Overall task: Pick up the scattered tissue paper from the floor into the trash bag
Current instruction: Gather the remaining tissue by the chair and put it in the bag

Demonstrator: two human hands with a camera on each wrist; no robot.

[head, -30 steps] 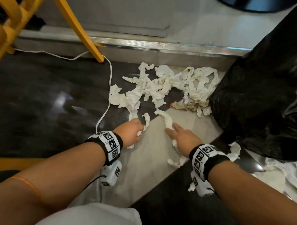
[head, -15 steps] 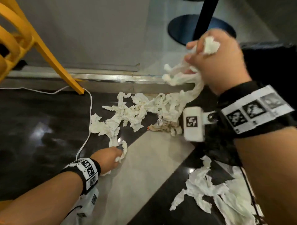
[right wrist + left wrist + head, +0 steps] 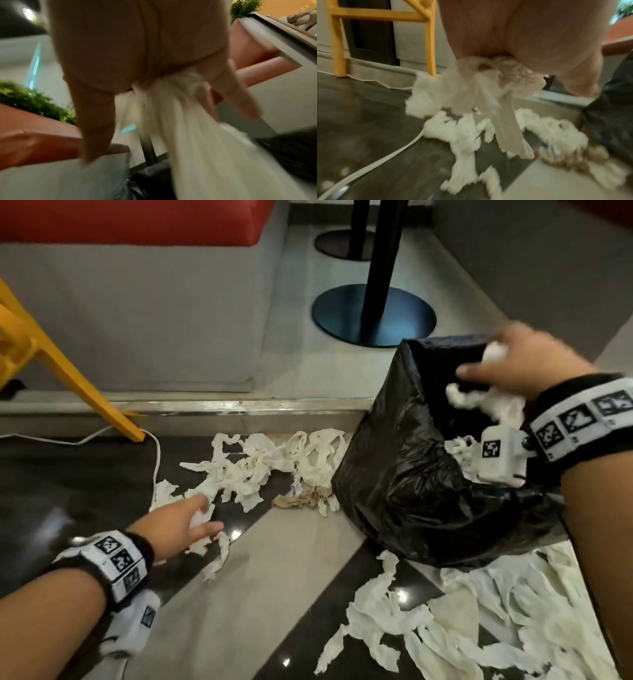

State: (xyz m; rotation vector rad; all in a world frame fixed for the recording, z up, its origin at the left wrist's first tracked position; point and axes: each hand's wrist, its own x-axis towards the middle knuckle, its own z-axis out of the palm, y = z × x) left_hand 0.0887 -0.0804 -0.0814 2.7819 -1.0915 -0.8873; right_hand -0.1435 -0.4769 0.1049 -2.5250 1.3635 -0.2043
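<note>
My trash bag (image 3: 411, 474) sits on the floor to the right, mouth up. My right hand (image 3: 524, 364) hangs right over it, clutching a tissue wad (image 3: 486, 402). My left hand (image 3: 174, 525) grips tissue strips (image 3: 239, 470) lying left of the bag.

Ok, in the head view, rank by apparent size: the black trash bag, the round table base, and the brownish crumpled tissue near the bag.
1. black trash bag, largest.
2. round table base, though it sits farther away, so it looks reduced.
3. brownish crumpled tissue, clearly smallest.
</note>
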